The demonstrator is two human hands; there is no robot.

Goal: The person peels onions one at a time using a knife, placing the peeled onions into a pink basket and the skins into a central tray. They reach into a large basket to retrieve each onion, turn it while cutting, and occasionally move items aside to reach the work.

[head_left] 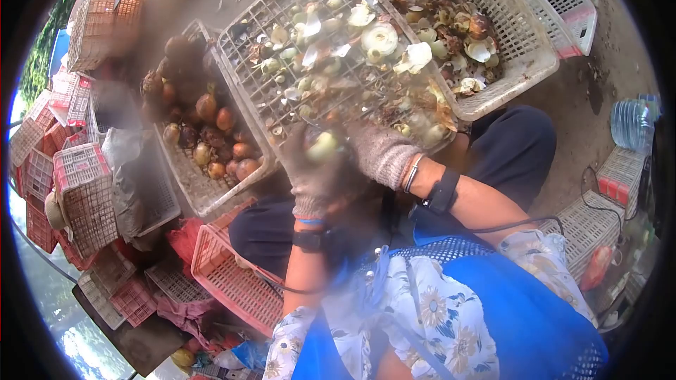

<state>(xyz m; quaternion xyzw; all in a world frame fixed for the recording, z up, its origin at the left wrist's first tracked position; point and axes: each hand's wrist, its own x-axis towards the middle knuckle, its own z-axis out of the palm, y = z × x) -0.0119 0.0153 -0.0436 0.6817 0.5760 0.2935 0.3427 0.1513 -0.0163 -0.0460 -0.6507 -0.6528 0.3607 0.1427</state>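
My left hand [313, 179], in a dirty knitted glove, is closed around a pale green, peeled onion [324, 146]. Close against it on the right is my right hand [384, 153], gloved the same way, with its fingers curled in toward the onion. A blur covers those fingertips, so what they grip cannot be made out. Just beyond both hands lies an upturned, grid-bottomed white crate [236, 36] strewn with peeled onions and scraps of skin. To its left, a crate [204, 204] holds unpeeled brown onions [224, 119].
A deep white crate [524, 74] with onion skins and onions stands at the far right. Beside my left leg sits a pink crate [232, 285]. Stacked red and white crates [84, 197] line the left side. A large water bottle [631, 125] stands at the right edge. Cables run along both forearms.
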